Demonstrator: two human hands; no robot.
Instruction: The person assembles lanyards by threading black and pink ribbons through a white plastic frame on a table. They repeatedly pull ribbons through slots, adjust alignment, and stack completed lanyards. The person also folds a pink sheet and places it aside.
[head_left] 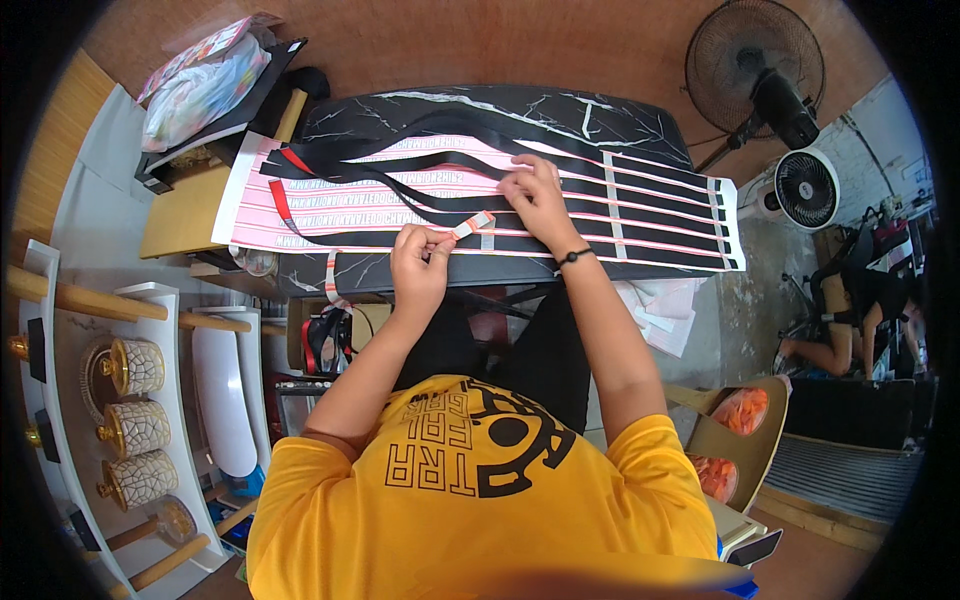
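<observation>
Several long black straps (445,160), two of them with red ends (281,205), lie over a pink-and-white printed sheet (240,190) on a black marble-patterned table (640,125). At the sheet's near edge, my left hand (420,265) pinches the end of a small white-and-orange strip (472,224), which slants across a black strap. My right hand (540,203) rests over the straps to the right of it, fingers apart, holding nothing I can see. Further right, a pale tape band (613,205) crosses the straps, and the sheet's right end is white.
A striped strip (331,278) hangs off the table's front edge. Two fans (757,75) stand at the right. Bags (205,100) are piled on the left, above a shelf with gold-lidded jars (137,367). Papers (660,315) lie below the table's right side. Another person (845,310) sits far right.
</observation>
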